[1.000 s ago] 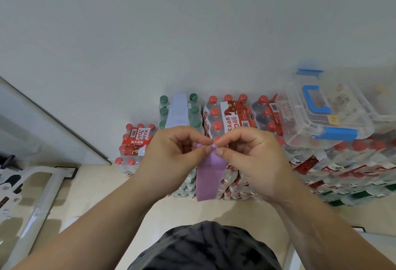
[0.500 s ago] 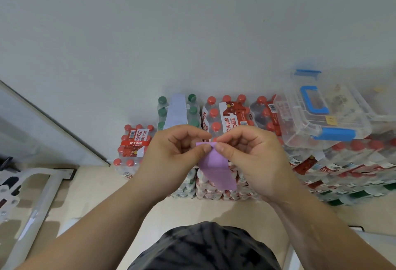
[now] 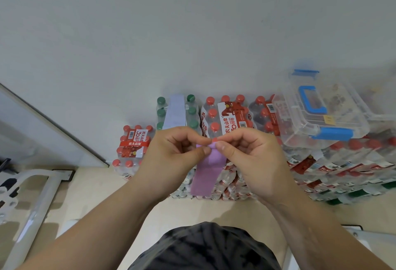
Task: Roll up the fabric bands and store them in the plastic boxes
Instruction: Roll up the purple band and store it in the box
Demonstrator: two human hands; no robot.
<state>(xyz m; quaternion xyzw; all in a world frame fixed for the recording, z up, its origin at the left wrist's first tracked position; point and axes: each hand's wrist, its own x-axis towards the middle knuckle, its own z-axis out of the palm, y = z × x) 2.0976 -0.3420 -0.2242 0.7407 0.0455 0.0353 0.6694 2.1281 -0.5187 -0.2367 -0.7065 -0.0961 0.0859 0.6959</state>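
- Left hand [image 3: 171, 158] and right hand [image 3: 252, 162] are meeting in front of the body, each pinching the top end of a purple fabric band [image 3: 205, 175] between thumb and forefinger, the other fingers curling in.
- The band's top edge is bunching into a small fold between the two thumbs. The fingers are hiding whether a first full turn is formed.
- The rest of the band is hanging flat and loose below the hands, its free end dangling in front of the stacked water-bottle packs [image 3: 227, 119].
- Judging by this, the roll is only starting, with nearly the whole length unrolled.
- The next move is calling for turning the pinched end over on itself, tight, while feeding the slack up with the edges lining up, so the roll is not coning.
- A clear plastic box [image 3: 300, 128] with a blue handle is sitting on the packs to the right. Its lid is looking closed, so one hand is likely needing to free up before storing.
- A pale blue band [image 3: 174, 112] is lying unrolled across the green-capped pack, behind the hands.
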